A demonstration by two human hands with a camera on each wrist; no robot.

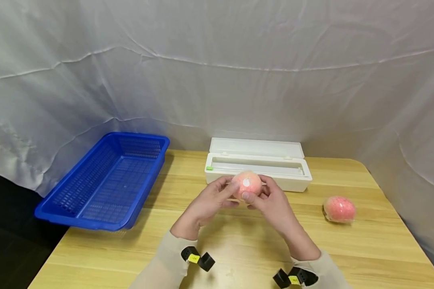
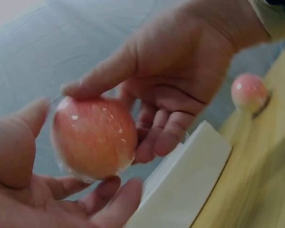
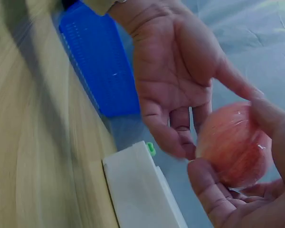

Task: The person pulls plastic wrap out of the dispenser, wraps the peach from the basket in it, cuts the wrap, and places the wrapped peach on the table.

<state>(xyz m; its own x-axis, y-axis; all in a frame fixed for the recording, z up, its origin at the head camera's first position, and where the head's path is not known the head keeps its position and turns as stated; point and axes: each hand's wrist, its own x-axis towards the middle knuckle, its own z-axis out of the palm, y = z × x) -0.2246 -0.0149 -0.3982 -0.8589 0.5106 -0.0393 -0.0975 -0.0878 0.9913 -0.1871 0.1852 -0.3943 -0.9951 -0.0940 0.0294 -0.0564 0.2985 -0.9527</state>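
Both hands hold a pink-red apple [image 1: 252,185] above the table, in front of the white box. Clear plastic film glints around it, and a white round sticker faces the head camera. My left hand [image 1: 209,201] grips it from the left, with the thumb near the sticker. From the other side my right hand [image 1: 275,205] pinches it, its thumb on the front and fingers behind. In the left wrist view the wrapped apple [image 2: 94,137] sits between the two hands. A second apple [image 1: 340,209], also in shiny film, lies on the table at the right.
The long white box [image 1: 296,185], a cling film dispenser with a green slider [image 1: 209,168], stands at the back with its lid [image 1: 256,147] raised. A blue plastic basket [image 1: 121,184] stands on the left. Grey cloth [image 1: 253,96] hangs behind the wooden table [image 1: 235,257].
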